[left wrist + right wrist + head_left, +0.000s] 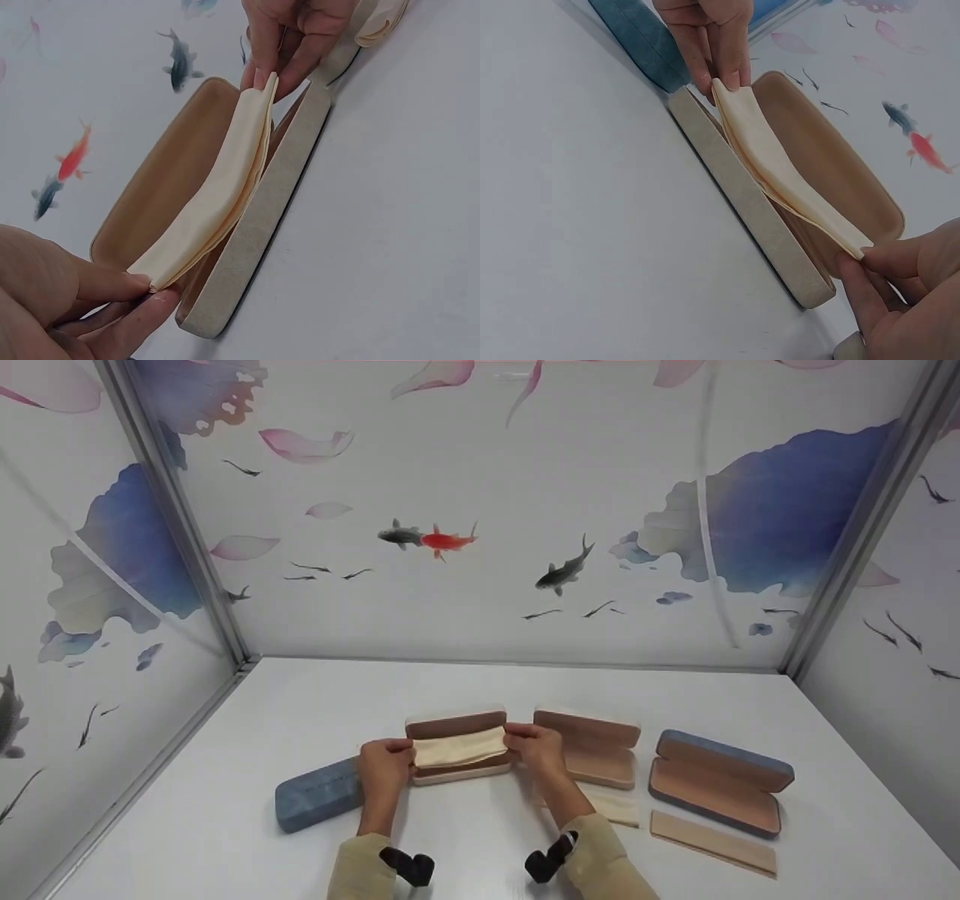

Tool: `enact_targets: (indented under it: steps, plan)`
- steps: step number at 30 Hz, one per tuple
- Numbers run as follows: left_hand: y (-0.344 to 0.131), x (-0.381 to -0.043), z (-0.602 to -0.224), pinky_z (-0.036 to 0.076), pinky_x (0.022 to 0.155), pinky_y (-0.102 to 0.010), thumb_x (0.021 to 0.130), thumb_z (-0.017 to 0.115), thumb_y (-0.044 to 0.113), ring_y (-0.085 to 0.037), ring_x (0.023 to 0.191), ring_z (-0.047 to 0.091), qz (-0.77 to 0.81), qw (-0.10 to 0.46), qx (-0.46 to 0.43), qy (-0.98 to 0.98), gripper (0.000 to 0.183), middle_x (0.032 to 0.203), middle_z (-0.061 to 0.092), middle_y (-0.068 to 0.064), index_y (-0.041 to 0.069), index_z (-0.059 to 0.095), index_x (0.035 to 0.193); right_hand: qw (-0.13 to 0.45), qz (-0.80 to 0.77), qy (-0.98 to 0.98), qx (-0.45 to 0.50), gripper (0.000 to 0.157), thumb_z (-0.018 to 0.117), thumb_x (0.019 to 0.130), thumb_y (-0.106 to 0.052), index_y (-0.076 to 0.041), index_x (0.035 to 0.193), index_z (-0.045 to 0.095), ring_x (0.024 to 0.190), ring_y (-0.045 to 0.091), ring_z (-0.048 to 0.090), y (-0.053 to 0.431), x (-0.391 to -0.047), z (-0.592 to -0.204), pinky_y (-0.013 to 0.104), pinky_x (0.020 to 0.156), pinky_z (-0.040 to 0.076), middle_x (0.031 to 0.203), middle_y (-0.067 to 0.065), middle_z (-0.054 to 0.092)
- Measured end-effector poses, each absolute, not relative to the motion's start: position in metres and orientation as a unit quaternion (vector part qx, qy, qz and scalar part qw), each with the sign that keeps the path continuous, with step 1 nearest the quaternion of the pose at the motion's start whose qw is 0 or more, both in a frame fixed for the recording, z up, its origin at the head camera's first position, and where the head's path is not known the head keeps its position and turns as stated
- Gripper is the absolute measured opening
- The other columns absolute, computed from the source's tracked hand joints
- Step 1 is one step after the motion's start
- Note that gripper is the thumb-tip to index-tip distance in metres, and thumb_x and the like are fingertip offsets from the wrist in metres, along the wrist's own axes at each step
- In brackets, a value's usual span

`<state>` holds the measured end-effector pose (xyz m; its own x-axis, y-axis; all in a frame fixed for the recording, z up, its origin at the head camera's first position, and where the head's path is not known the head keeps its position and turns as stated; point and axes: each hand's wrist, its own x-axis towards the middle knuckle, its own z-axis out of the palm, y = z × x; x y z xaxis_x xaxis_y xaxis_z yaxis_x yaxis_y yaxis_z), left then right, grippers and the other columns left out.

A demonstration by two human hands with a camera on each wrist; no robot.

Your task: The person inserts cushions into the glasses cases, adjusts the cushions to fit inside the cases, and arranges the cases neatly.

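Observation:
A cream folded cloth is stretched lengthwise over an open beige glasses case, whose tan-lined lid stands up behind it. My left hand pinches the cloth's left end between thumb and fingers. At the opposite end, my right hand pinches it the same way. The left wrist view shows the cloth in several layers, sagging slightly between the hands, right at the case's opening. In the right wrist view the case's front wall lies below the cloth, which hides much of the inside.
A closed blue glasses case lies beside my left hand. To the right are another open beige case with a cream cloth before it, and an open blue case with a folded tan cloth. Printed panels enclose the white table.

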<state>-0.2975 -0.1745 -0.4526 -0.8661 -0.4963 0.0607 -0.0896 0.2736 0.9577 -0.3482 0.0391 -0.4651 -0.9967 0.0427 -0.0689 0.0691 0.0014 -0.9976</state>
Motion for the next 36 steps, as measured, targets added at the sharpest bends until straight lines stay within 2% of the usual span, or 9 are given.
enact_targets:
  steps: [11,21,29,36]
  plan:
    - [-0.172,-0.2989,-0.4533,0.052,0.054,-0.024,0.085,0.066,-0.008,-0.018,0.064,0.068,-0.543,0.191,0.17,-0.8,0.012,0.087,0.074,-0.024,-0.01,0.075,0.093,0.0,-0.708,0.705,0.042,0.023,0.068,0.089,0.006,0.011,0.111,0.07,0.079,0.011,0.067,0.0379,-0.3485,-0.4664,0.023,0.07,0.058,0.102,0.02,0.073]
    - [-0.1677,-0.2969,-0.4549,0.057,0.065,-0.043,0.081,0.063,-0.012,-0.033,0.074,0.071,-0.479,0.255,0.153,-0.826,0.013,0.082,0.074,-0.024,-0.01,0.075,0.085,-0.008,-0.687,0.727,0.026,0.021,0.068,0.089,0.005,0.009,0.11,0.071,0.08,0.012,0.066,0.0353,-0.3471,-0.4684,0.024,0.072,0.057,0.102,0.02,0.072]
    - [-0.1666,-0.2962,-0.4539,0.058,0.07,-0.047,0.081,0.062,-0.011,-0.036,0.08,0.071,-0.474,0.257,0.154,-0.828,0.013,0.085,0.074,-0.025,-0.01,0.075,0.084,-0.021,-0.663,0.748,0.017,0.02,0.067,0.089,0.005,0.007,0.108,0.071,0.08,0.015,0.065,0.0344,-0.3455,-0.4686,0.023,0.068,0.055,0.099,0.018,0.072]
    - [-0.1652,-0.2956,-0.4551,0.057,0.069,-0.046,0.082,0.059,-0.013,-0.034,0.078,0.07,-0.463,0.258,0.155,-0.834,0.015,0.085,0.074,-0.025,-0.011,0.074,0.084,-0.02,-0.654,0.756,0.023,0.019,0.068,0.089,0.003,0.005,0.107,0.072,0.083,0.015,0.065,0.0331,-0.3441,-0.4689,0.023,0.069,0.054,0.101,0.017,0.072]
